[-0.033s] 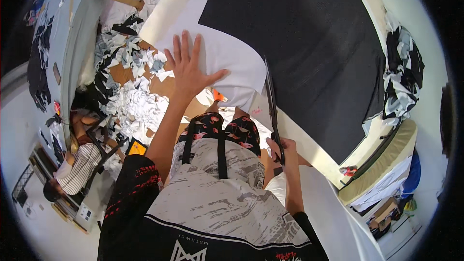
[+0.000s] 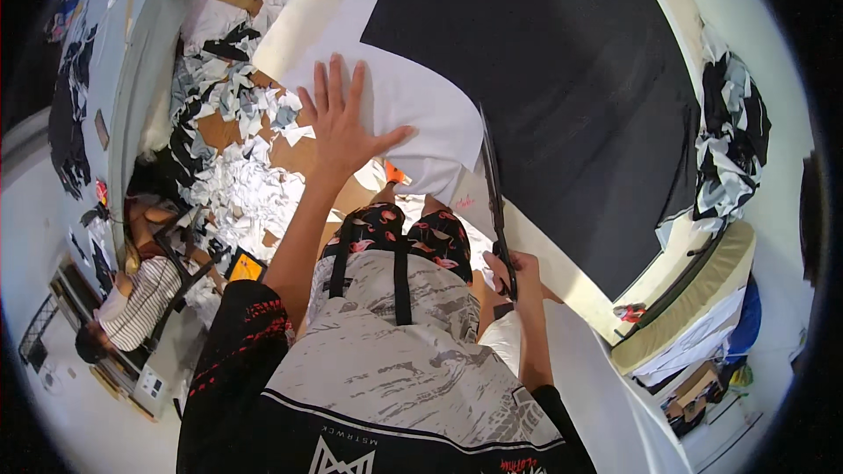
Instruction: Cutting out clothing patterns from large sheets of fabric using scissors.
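Note:
On a pale cutting table (image 2: pixel 571 259) lie a white fabric piece (image 2: pixel 426 105) and a large black fabric piece (image 2: pixel 553 96) with a curved boundary between them. My left hand (image 2: pixel 347 132) presses flat on the white fabric, fingers spread apart, its arm reaching up from below. Long dark scissors (image 2: pixel 493 189) extend up toward the boundary of the two fabrics, near the white piece's right edge; whether the blades are apart is hard to tell. My right hand (image 2: pixel 514 274) is closed around the scissor handles.
Piled white, grey and black scraps (image 2: pixel 237 184) cover the floor at left. A seated person (image 2: pixel 145 298) is beside a grey table (image 2: pixel 123 53) at far left, near a yellow object (image 2: pixel 246 268). A black-and-white cloth bundle (image 2: pixel 729 136) hangs at right, above a padded beige edge (image 2: pixel 694 294).

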{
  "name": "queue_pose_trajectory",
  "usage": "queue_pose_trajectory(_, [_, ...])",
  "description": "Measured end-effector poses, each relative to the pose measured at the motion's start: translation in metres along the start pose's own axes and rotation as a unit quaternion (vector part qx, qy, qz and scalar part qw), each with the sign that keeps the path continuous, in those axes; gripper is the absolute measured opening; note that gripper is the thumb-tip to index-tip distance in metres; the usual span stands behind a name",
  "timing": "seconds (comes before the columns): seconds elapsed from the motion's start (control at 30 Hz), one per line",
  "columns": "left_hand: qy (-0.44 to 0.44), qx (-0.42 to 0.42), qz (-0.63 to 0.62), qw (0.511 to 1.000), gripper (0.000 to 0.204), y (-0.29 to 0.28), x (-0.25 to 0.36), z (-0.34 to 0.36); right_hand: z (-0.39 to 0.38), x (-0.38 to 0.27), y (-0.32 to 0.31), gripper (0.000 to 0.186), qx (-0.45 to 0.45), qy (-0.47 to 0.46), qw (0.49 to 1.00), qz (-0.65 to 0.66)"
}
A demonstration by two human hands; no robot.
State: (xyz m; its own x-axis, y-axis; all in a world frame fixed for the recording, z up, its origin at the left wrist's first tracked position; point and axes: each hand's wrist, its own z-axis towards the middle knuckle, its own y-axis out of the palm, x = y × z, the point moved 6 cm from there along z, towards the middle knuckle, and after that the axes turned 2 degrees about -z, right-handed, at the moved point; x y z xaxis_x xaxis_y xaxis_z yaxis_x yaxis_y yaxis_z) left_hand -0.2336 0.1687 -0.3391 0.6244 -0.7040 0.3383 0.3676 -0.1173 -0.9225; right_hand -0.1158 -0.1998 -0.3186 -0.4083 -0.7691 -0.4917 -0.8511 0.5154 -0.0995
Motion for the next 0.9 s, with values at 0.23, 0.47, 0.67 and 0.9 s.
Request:
queue_pose_trajectory(0.23, [-0.004,-0.001,-0.002,1.0,0.119,-0.018,-0.019,-0.002,0.006,-0.011,-0.019,0.041,-0.023,0.025,0.999,-0.034])
queue_pose_trajectory(0.47, [-0.013,0.018,-0.017,1.0,0.117,-0.032,-0.031,-0.004,-0.002,-0.058,-0.017,0.03,-0.087,-0.006,0.994,-0.059])
queue_pose_trajectory(0.67, [-0.027,0.018,-0.015,0.999,0.111,-0.043,-0.039,-0.004,0.028,-0.083,-0.022,0.031,-0.121,-0.034,0.982,-0.142])
queue_pose_trajectory(0.9, [-0.039,0.003,-0.024,0.999,0.114,-0.049,-0.048,-0.004,0.04,-0.113,-0.02,0.033,-0.129,-0.012,0.975,-0.183])
